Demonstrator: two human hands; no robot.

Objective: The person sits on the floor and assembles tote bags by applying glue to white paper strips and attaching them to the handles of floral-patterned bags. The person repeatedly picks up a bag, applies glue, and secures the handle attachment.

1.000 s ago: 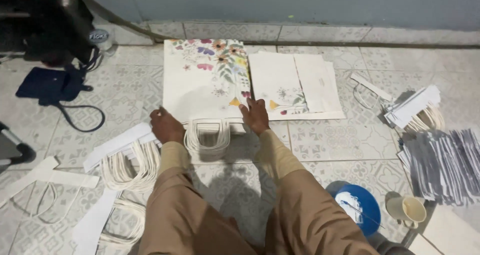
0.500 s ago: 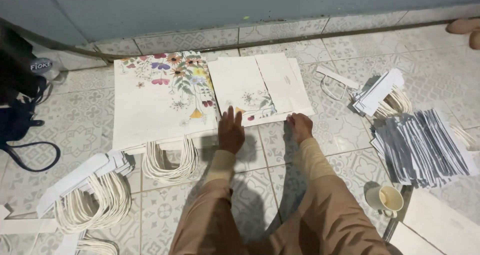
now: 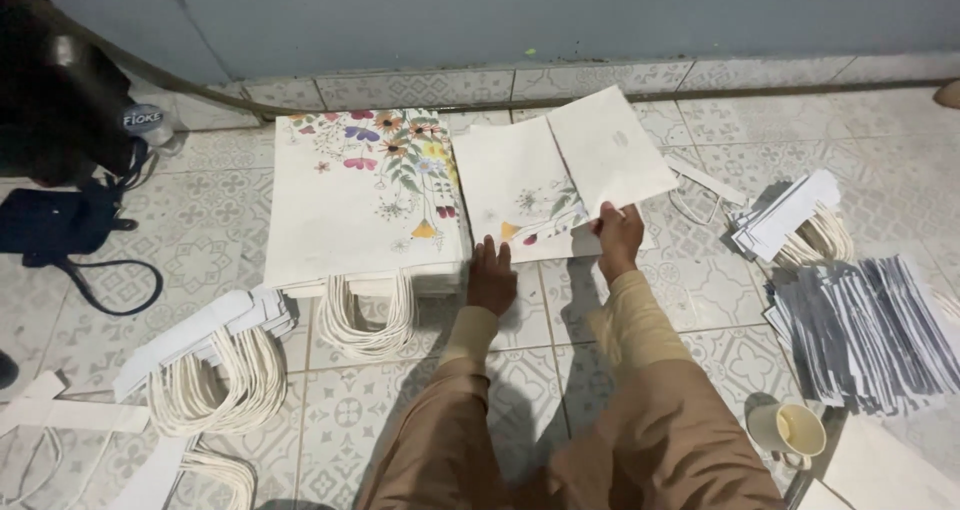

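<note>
**Right hand lifts top sheet off flat stack**

Right hand (image 3: 618,238) has its grip pinched on the white paper sheet (image 3: 610,148), tilted up-right of the floral-cornered flat stack (image 3: 510,195). Left hand (image 3: 492,278) lies flat, grip spread, on the stack's near edge. Right hand is nearer the sheet.
</note>
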